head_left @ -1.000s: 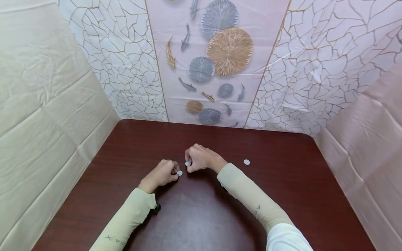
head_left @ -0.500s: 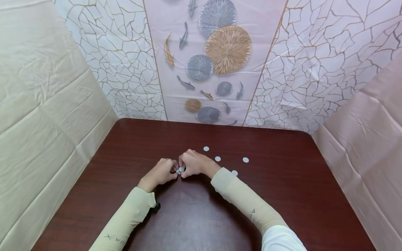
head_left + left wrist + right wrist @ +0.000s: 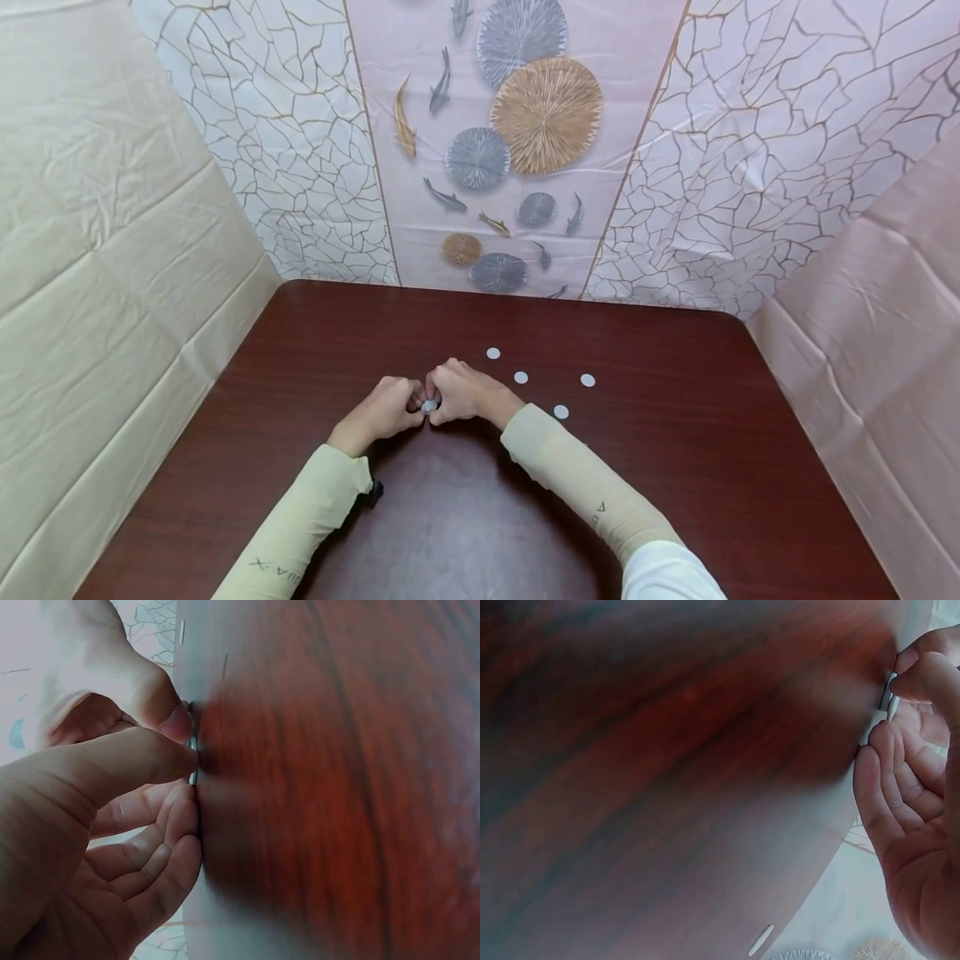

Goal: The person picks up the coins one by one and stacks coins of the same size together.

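Note:
Left of the table's middle, my two hands meet fingertip to fingertip low over the wood. My left hand (image 3: 386, 407) pinches a thin white disc (image 3: 193, 777) between thumb and fingers, its edge close to the tabletop. From the other side my right hand (image 3: 465, 392) pinches a second such disc (image 3: 430, 406), which overlaps the first in the head view. Seen edge-on in the right wrist view, the white discs (image 3: 888, 691) show as thin slivers between the fingertips. The fingers hide most of both.
Right of my hands several more white discs lie flat and apart: a far disc (image 3: 492, 353), a disc (image 3: 521, 377) nearer, one disc (image 3: 561, 412) beside my right sleeve, and the rightmost disc (image 3: 588, 380). Fabric walls (image 3: 315, 150) border the dark red table (image 3: 675, 433).
My right hand has moved left and slightly nearer with its disc, up against the left hand's disc. Its arm has shifted off several loose discs. The left hand has stayed in place.

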The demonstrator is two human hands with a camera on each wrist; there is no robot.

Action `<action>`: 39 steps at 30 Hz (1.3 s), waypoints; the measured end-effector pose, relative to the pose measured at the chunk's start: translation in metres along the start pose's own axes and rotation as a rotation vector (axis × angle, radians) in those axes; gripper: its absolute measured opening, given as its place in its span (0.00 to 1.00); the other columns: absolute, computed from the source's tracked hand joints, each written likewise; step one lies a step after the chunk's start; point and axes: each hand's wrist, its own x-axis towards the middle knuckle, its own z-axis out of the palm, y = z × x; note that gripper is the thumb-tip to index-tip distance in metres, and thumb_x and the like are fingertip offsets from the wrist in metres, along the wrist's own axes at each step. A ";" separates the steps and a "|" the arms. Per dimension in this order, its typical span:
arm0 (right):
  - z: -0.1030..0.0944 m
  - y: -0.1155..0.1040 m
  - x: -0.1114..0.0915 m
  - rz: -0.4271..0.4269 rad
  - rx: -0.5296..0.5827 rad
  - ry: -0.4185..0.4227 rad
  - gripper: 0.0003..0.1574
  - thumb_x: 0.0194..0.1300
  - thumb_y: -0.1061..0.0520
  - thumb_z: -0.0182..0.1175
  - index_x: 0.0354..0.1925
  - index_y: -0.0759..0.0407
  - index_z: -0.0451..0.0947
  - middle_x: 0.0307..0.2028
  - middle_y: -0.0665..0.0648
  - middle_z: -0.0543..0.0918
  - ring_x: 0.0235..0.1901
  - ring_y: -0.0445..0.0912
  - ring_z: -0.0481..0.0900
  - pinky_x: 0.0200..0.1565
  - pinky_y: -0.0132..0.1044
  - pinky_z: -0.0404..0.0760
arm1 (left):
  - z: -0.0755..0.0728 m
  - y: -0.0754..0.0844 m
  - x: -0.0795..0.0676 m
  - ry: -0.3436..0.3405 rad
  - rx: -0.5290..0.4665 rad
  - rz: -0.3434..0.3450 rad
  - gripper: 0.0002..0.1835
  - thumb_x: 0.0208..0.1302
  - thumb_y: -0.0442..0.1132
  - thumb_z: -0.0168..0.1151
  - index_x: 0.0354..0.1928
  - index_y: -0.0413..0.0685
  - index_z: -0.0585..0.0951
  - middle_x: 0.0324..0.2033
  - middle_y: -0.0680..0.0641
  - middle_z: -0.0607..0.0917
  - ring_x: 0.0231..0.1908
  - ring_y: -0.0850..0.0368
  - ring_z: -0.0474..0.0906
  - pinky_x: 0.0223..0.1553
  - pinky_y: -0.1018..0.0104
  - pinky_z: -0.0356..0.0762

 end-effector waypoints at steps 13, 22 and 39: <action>0.003 0.000 0.000 0.013 0.011 0.029 0.11 0.54 0.53 0.79 0.33 0.53 0.85 0.29 0.43 0.88 0.30 0.30 0.82 0.36 0.23 0.81 | -0.001 -0.001 0.000 -0.016 -0.011 -0.040 0.05 0.64 0.31 0.73 0.40 0.41 0.86 0.32 0.50 0.88 0.35 0.61 0.83 0.39 0.67 0.83; 0.002 0.001 0.000 0.005 0.010 0.030 0.11 0.54 0.54 0.78 0.34 0.54 0.86 0.31 0.45 0.89 0.32 0.31 0.84 0.38 0.23 0.82 | 0.000 -0.002 0.001 -0.021 -0.015 -0.060 0.06 0.63 0.32 0.74 0.41 0.41 0.86 0.33 0.50 0.88 0.37 0.60 0.84 0.42 0.65 0.85; -0.002 0.002 -0.002 -0.007 0.052 -0.007 0.09 0.56 0.58 0.78 0.34 0.55 0.87 0.33 0.48 0.90 0.35 0.35 0.86 0.41 0.25 0.83 | 0.000 -0.002 -0.001 -0.026 -0.041 -0.078 0.06 0.63 0.31 0.74 0.40 0.43 0.85 0.32 0.51 0.88 0.36 0.62 0.83 0.42 0.66 0.84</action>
